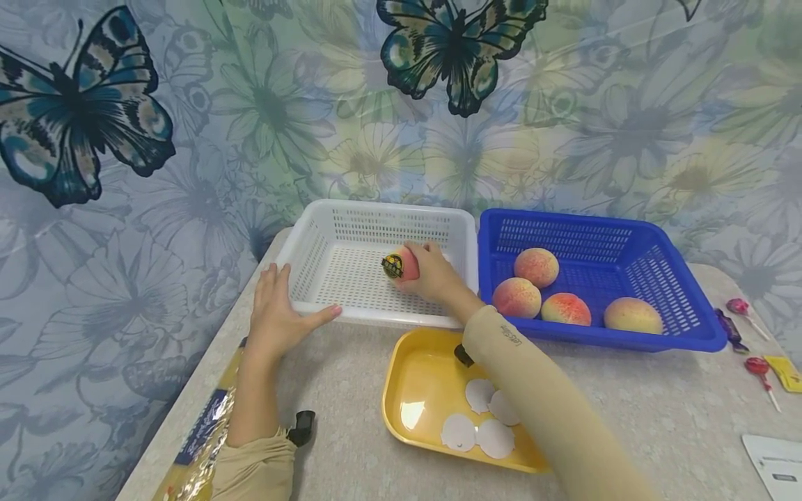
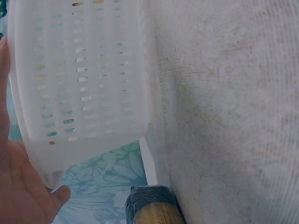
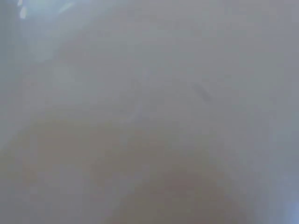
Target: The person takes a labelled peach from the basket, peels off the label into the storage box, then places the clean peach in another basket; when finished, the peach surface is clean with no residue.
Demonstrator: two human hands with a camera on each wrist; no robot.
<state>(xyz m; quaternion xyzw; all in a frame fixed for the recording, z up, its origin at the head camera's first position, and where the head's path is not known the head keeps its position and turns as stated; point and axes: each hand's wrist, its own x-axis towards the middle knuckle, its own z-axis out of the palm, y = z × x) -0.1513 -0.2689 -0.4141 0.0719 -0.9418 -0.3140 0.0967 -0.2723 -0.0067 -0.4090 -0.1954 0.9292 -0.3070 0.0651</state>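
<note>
In the head view my right hand (image 1: 435,275) holds a peach (image 1: 409,262) inside the white basket (image 1: 376,314). A round black-and-yellow sticker (image 1: 392,265) shows on the peach's left side. My left hand (image 1: 280,316) rests at the basket's front left corner, its fingers straight along the outside and the thumb at the front rim. The left wrist view has that hand (image 2: 23,186) beside the basket's slotted wall (image 2: 84,84). Too blurred to make out, the right wrist view shows only pale shapes.
Right of the white basket stands a blue basket (image 1: 595,339) with several peaches (image 1: 567,309). In front lies a yellow tray (image 1: 413,376) with white round pieces (image 1: 459,432), partly under my right sleeve. Lollipops (image 1: 757,365) and wrapped sweets lie far right; a shiny gold packet (image 1: 207,431) lies left.
</note>
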